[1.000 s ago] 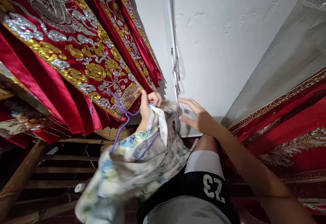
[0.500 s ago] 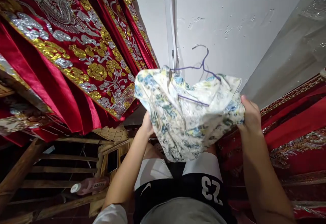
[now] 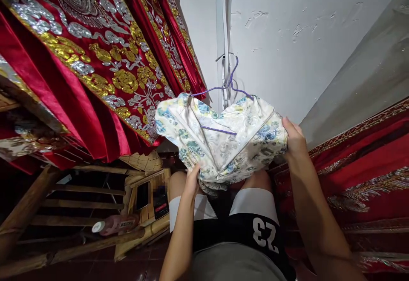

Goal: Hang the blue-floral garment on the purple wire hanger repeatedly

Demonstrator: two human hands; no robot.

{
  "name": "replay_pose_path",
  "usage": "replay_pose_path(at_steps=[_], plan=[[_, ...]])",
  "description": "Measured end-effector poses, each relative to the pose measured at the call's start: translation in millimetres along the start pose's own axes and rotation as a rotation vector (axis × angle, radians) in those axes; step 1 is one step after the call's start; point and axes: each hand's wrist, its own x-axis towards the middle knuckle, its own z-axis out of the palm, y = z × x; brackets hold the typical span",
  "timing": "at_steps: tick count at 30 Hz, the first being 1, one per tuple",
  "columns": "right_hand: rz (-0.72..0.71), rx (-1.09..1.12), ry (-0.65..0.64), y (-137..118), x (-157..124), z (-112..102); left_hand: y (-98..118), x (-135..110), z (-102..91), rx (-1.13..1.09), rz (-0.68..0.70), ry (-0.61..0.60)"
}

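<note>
A white garment with a blue, green and yellow floral print (image 3: 252,153) is held out over my lap, its V-shaped neckline facing up. Inside its shoulders sits a purple wire hanger (image 3: 231,86), the hook sticking up in front of the wall and the lower bar crossing the neck opening. My left hand (image 3: 192,179) pinches the lower front of the garment, thumb on top and the other fingers hidden beneath the cloth. At the right sleeve, my right hand (image 3: 294,138) grips the edge with its thumb on top.
Red cloths with gold and silver sequins (image 3: 124,81) hang at left; more red fabric (image 3: 377,166) lies at right. A bamboo seat (image 3: 86,206) at lower left bears a pink bottle (image 3: 115,225) and a phone (image 3: 142,196). Ahead stands a white wall (image 3: 271,25).
The garment and hanger have shifted left, and the neckline now lies spread and smoother. My left hand has moved from the left side to the lower front; my right hand stays at the right sleeve.
</note>
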Motion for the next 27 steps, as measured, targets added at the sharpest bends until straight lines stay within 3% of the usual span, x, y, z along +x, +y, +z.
replay_pose_path(at_steps=[2, 5, 7, 8, 9, 11, 13, 19, 27], plan=[[-0.081, -0.019, 0.102, 13.4, -14.3, -5.6, -11.8, -13.7, -2.9, -0.042, -0.029, 0.058], [-0.326, -0.167, 0.383, 43.9, -52.4, -5.7, -23.2, -31.5, 3.8, -0.030, -0.033, 0.055], [-0.327, -0.230, 0.483, 64.4, -85.8, 0.0, -23.4, -40.9, 14.4, 0.015, -0.003, -0.002], [-0.258, -0.235, 0.443, 72.1, -101.8, 4.5, -21.2, -44.9, 20.2, 0.047, 0.016, -0.034], [-0.147, -0.231, 0.291, 77.4, -115.8, 9.9, -18.0, -48.3, 25.7, 0.081, 0.031, -0.068], [0.110, -0.234, -0.203, 79.7, -134.0, 21.6, -10.0, -53.6, 33.5, 0.143, 0.055, -0.129], [0.241, -0.255, -0.517, 73.8, -138.6, 31.0, -2.8, -57.0, 36.3, 0.182, 0.082, -0.166], [0.251, -0.484, -0.588, 55.0, -128.4, 29.8, -0.8, -63.0, 35.4, 0.222, 0.121, -0.111], [0.278, -0.481, -0.620, 63.6, -133.3, 21.2, -9.8, -62.9, 48.3, 0.219, 0.148, -0.087]])
